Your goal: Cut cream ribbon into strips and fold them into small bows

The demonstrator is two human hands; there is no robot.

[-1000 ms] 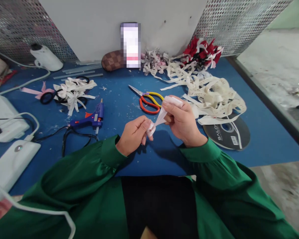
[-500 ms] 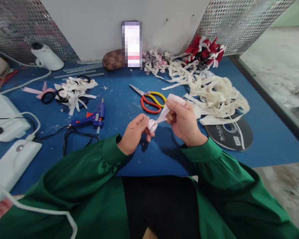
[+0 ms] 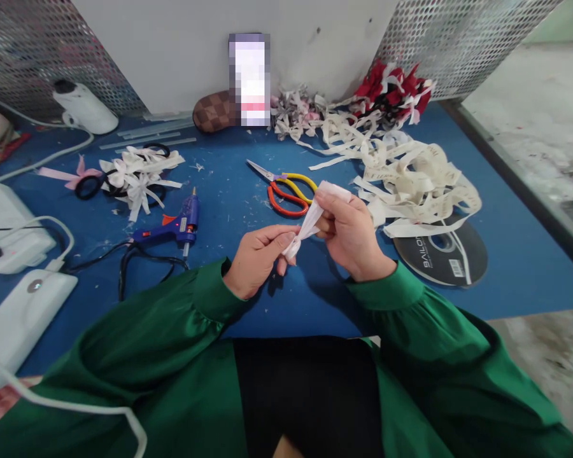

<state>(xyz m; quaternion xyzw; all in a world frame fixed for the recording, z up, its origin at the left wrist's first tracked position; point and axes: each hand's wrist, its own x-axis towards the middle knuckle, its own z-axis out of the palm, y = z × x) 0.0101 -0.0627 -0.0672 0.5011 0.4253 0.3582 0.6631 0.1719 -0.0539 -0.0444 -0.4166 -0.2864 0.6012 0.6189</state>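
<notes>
A pale pinkish-white ribbon (image 3: 310, 222) is stretched between my two hands over the table's middle, with a knot-like gather at its lower left end. My left hand (image 3: 260, 257) pinches that gathered end between thumb and fingers. Higher up and to the right, my right hand (image 3: 348, 232) grips the folded upper part of the ribbon, its other fingers curled beneath. Just beyond the hands lie scissors (image 3: 286, 191) with one red and one yellow handle, blades spread and pointing to the far left.
At left are a blue glue gun (image 3: 179, 226), white bows with black hair ties (image 3: 138, 175) and a white power bank (image 3: 23, 324). Cream ribbon (image 3: 420, 172) piles at right beside a black spool disc (image 3: 439, 254). A phone (image 3: 251, 79) stands against the back panel.
The ribbon's gathered end has gone from a rounder loop to a tighter, narrower knot. My left fingers have shifted slightly over it; my right hand has barely moved.
</notes>
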